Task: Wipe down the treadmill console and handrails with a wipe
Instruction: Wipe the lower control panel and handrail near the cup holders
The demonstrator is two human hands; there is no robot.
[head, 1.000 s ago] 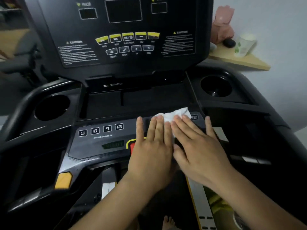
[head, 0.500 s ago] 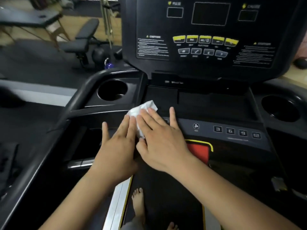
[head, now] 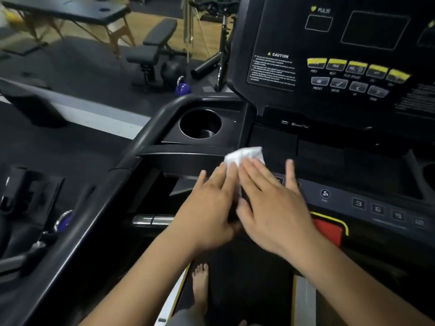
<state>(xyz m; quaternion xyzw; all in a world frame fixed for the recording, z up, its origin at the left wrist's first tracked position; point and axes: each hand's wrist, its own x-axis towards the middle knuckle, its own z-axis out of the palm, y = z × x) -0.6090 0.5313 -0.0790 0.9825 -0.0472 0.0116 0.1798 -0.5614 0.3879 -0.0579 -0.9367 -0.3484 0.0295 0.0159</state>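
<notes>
The wipe (head: pixel 244 155) is further left on the console (head: pixel 339 203) now; your left hand (head: pixel 207 215) and right hand (head: pixel 275 208) press it with straight fingers. The handrail (head: pixel 146 137) looks next.

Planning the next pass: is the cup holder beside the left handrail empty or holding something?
Empty. The cup holder shows only its dark wall and bare bottom; no bottle or cup sits in it.

wipe (head: pixel 244 155) plain white. console (head: pixel 270 24) black, white print. 5 yellow keys (head: pixel 356 67) up-right of wipe, 4 dark keys (head: pixel 339 84) with grey icons 1 row lower. stop pad (head: pixel 327 229) red with yellow outline, down-right of wipe. handrail (head: pixel 146 137) black, left of wipe. kettlebell (head: pixel 182 88) blue, up-left of wipe. floor mat (head: pixel 82 67) dark grey, wood floor (head: pixel 141 27) tan, both up-left of wipe.
</notes>
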